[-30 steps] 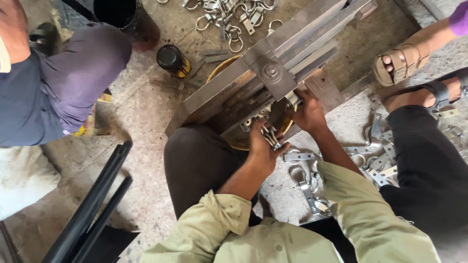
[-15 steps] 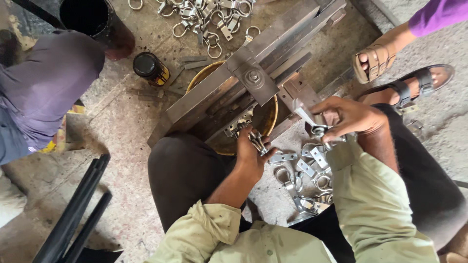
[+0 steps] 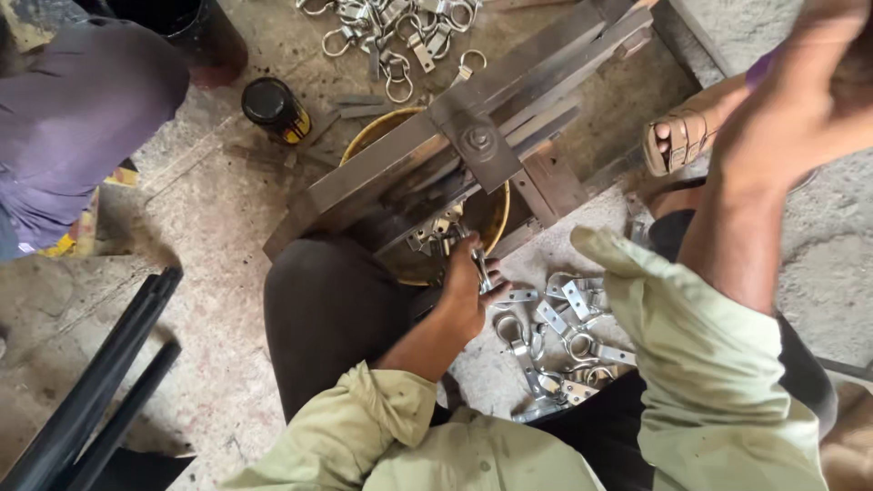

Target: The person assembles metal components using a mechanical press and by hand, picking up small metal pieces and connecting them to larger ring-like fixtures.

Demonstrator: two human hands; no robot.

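Down at the edge of the yellow basin (image 3: 364, 138), the left hand (image 3: 466, 293) is closed round a small metal clamp piece (image 3: 480, 269), thumb and fingers pinching it upright just below the steel frame (image 3: 473, 136) that lies across the basin. The wrist is bent slightly inward, and the forearm runs back to a rolled olive sleeve (image 3: 382, 414) resting beside the dark trouser knee (image 3: 332, 309).

The right hand (image 3: 800, 100) is raised high, close to the camera and blurred; I cannot tell whether it holds anything or how its fingers stand. Its arm comes up steeply out of the other olive sleeve.

Judging by how things lie, the work is partway along. A loose heap of bent clamp pieces (image 3: 555, 332) sits on the concrete floor (image 3: 209, 255) just right of the left hand, between the person's legs, and more pieces show inside the basin under the frame. A second scatter of ring-shaped fittings (image 3: 391, 32) lies beyond the frame, well apart from the near heap. Which pile is finished I cannot say.

A black tin (image 3: 273, 107) stands left of the basin. Another person's sandalled foot (image 3: 682, 136) rests by the frame's right end.
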